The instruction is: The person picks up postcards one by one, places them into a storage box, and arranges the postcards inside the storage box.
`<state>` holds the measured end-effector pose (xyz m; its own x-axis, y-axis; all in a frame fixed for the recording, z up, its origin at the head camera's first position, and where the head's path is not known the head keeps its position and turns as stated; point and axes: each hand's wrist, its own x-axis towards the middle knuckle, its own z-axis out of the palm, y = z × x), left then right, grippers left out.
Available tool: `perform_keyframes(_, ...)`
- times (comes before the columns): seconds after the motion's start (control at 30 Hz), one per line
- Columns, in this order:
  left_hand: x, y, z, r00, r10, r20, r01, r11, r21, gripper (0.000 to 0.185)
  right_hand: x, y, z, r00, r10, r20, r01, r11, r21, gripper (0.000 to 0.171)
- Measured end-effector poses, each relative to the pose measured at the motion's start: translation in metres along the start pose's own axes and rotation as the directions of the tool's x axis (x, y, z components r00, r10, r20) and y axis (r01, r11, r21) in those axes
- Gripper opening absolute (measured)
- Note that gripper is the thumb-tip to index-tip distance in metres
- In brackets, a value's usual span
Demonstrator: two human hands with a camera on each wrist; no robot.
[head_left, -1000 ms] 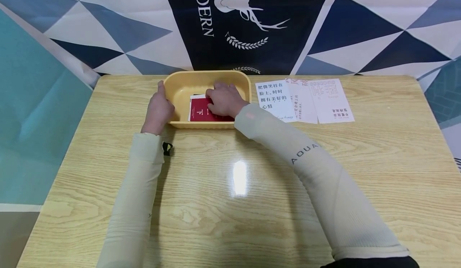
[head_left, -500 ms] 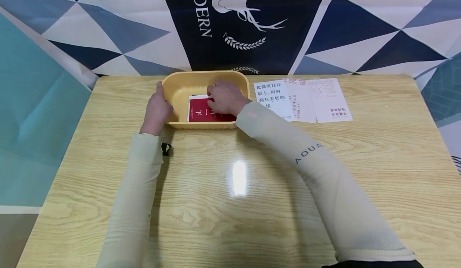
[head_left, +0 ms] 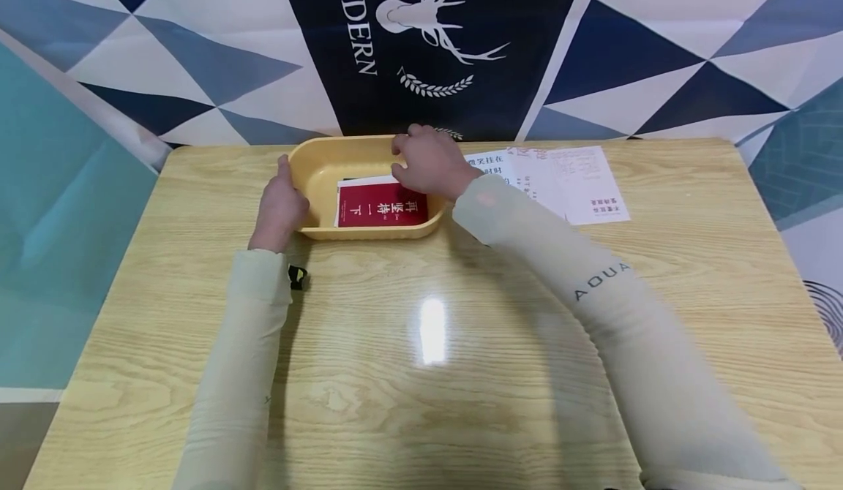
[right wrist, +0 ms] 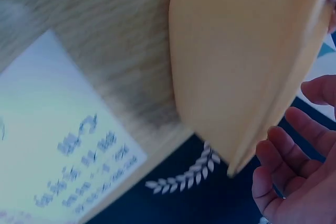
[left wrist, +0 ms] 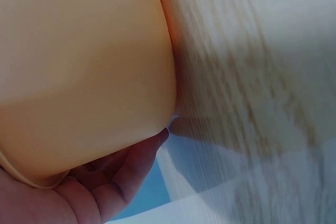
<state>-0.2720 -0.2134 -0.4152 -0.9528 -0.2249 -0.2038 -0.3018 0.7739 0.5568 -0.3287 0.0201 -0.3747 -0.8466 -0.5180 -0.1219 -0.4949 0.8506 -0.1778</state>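
A yellow tray [head_left: 369,232] stands at the table's far side, and a red card [head_left: 382,210] with white characters lies flat in it on a white card [head_left: 365,181]. My left hand [head_left: 279,208] holds the tray's left side, thumb up at the rim; the left wrist view shows its fingers [left wrist: 121,177] against the outer wall of the tray [left wrist: 79,66]. My right hand [head_left: 428,162] hovers over the tray's far right corner, holding nothing. In the right wrist view the right hand [right wrist: 294,177] is loosely curled and empty beside the tray [right wrist: 241,61].
Several white printed cards [head_left: 579,183] lie overlapped on the table right of the tray, one seen close as a white card [right wrist: 58,145]. A small black strap end [head_left: 298,276] sits at my left wrist. A patterned cloth backdrop [head_left: 421,44] hangs behind the wooden table [head_left: 461,344].
My right hand has let go of the red card, lifted out of the tray and moved toward its far right corner. The card now shows whole. The left hand stays on the tray.
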Motion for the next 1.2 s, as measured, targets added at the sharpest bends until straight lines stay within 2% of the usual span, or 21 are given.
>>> perform_keyframes(0.27, -0.001, 0.001, 0.001, 1.000, 0.013, 0.008, -0.013, 1.000, -0.009, 0.075, -0.020, 0.025, -0.018, 0.996, 0.051, -0.068, -0.048, 0.998, 0.036, 0.043)
perform_keyframes(0.4, -0.002, 0.002, 0.000, 1.000, -0.011, 0.025, 0.012, 1.000, -0.025, 0.076, -0.030, 0.037, -0.023, 0.993, 0.081, -0.087, -0.078, 0.996, 0.035, 0.043)
perform_keyframes(0.73, -0.005, 0.005, 0.000, 0.999, -0.026, 0.033, 0.027, 0.999, -0.028, 0.077, -0.054, 0.081, -0.021, 0.981, 0.173, -0.089, -0.169, 0.985, 0.043, 0.046)
perform_keyframes(0.93, -0.004, 0.004, 0.000, 0.998, -0.047, 0.041, 0.048, 0.998, -0.033, 0.078, -0.070, 0.109, -0.015, 0.965, 0.248, -0.089, -0.243, 0.968, 0.065, 0.047)
perform_keyframes(1.2, -0.005, 0.005, 0.000, 0.999, -0.037, 0.032, 0.037, 0.999, -0.012, 0.077, -0.092, 0.146, -0.011, 0.943, 0.315, -0.103, -0.306, 0.948, 0.091, 0.049)
